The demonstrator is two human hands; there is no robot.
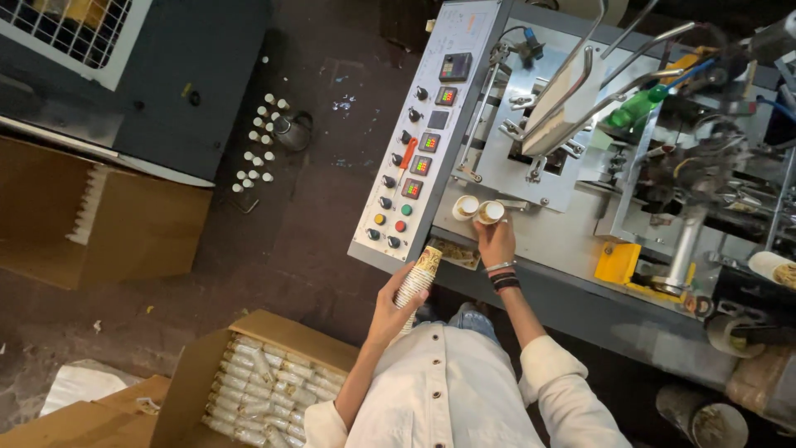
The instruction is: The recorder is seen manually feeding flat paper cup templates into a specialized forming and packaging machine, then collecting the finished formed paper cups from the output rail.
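Left hand (390, 303) closes its grip round a stack of paper cups (417, 280) at the machine's edge; right hand (496, 241) pinches one cup (491, 212) beside another cup (465, 206) on the worktop (555, 249). Best handled gently, upright, clear of the control panel (423, 141).

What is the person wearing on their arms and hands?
The person wears a white button-up jacket with the sleeves pushed up past the elbows, so both forearms are bare. The right hand has several bracelets stacked at the wrist: a thin silvery one and darker bands with a bit of red. The left hand wears no gloves, and no bracelets show on it.
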